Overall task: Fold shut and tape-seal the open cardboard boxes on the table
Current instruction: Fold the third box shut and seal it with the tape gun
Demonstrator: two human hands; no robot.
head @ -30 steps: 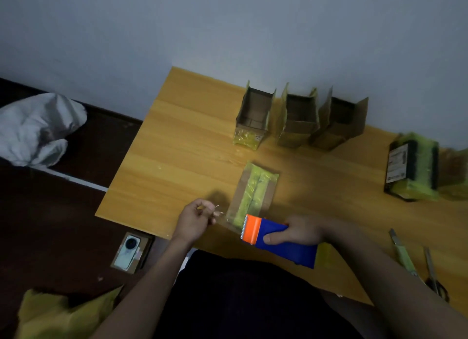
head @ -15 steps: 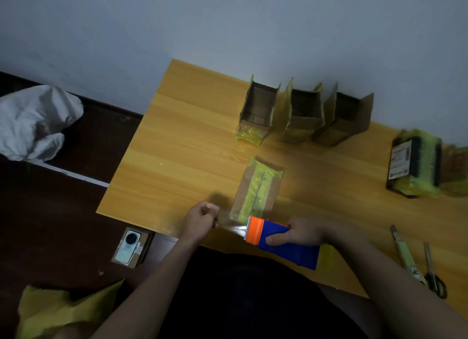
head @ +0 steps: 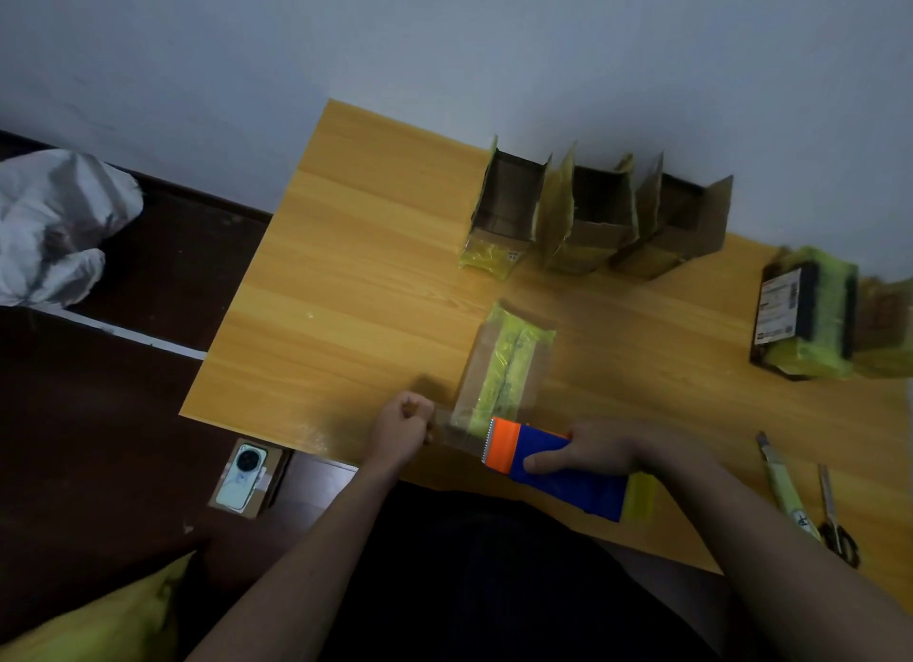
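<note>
Tape (head: pixel 457 431), clear and stretched taut, runs between the two hands just above the near edge of the wooden surface (head: pixel 346 286). The left hand (head: pixel 401 426) is curled into a fist, pinching the free end of the strip. The right hand (head: pixel 590 451) wraps around the blue body of a tape dispenser (head: pixel 546 466), thumb along its side, with the orange toothed cutter end pointing left toward the strip.

Just beyond the tape lies a closed cardboard box (head: pixel 501 365), flat on the surface, its top seam covered in yellow-green tape; its near end appears to touch the stretched strip, though the dim light makes that hard to confirm.

Three open cardboard boxes stand in a row at the far edge against the wall: the left one (head: pixel 506 207), the middle one (head: pixel 593 216) and the right one (head: pixel 677 226), flaps raised and close beside one another.

Far right sits a sealed parcel (head: pixel 805 310) with a white label and yellow-green tape. Near the right front edge lie a utility knife (head: pixel 783 483) and scissors (head: pixel 835 518), side by side. On the dark floor to the left rests a phone (head: pixel 242 476) on a small carton.
</note>
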